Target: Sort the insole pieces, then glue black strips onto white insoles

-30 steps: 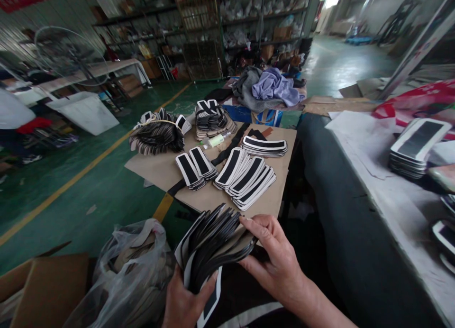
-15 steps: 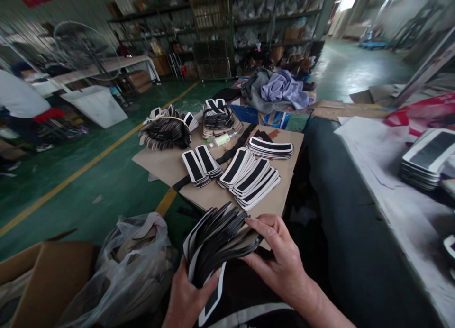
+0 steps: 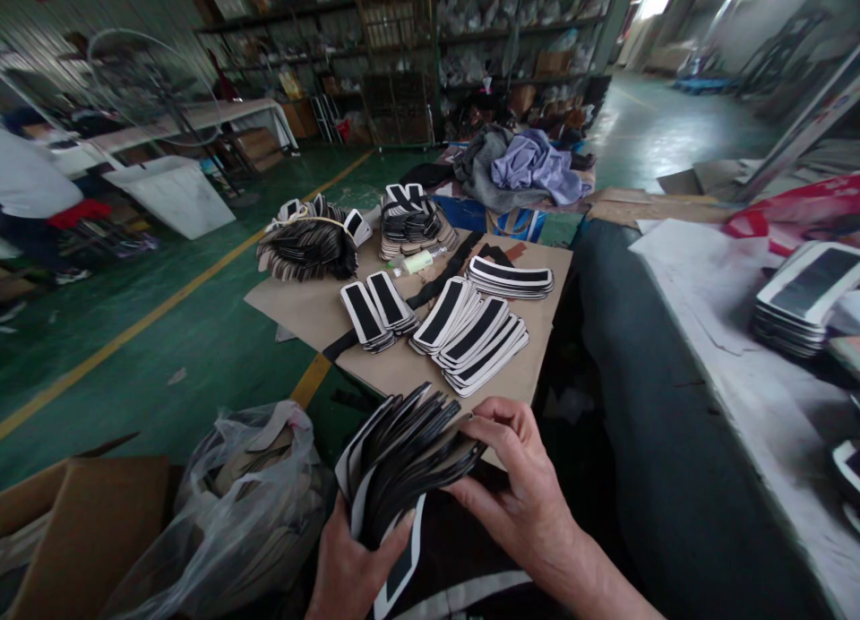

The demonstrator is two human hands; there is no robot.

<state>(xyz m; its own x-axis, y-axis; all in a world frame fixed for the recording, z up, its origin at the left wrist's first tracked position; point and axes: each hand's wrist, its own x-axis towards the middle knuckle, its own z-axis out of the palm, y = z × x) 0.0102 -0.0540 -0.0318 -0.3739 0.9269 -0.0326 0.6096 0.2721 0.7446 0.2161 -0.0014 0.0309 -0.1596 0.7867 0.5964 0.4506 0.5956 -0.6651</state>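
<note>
Leafing through the fanned stack [image 3: 403, 463], held at the near side of the table [image 3: 296, 302], seems the step, fingers of the left hand [image 3: 359, 557] gripping its near left end, those of the right hand [image 3: 520, 486] pinching its right end (parting a piece next would need a firm left hold).

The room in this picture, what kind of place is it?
Probably a workshop or small factory: a held bundle of flat pieces, neat stacks of black-and-white ones, and loaded shelves.

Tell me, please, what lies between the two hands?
A fanned stack of dark pieces, held by left hand and right hand, lies there in the head view.
</note>
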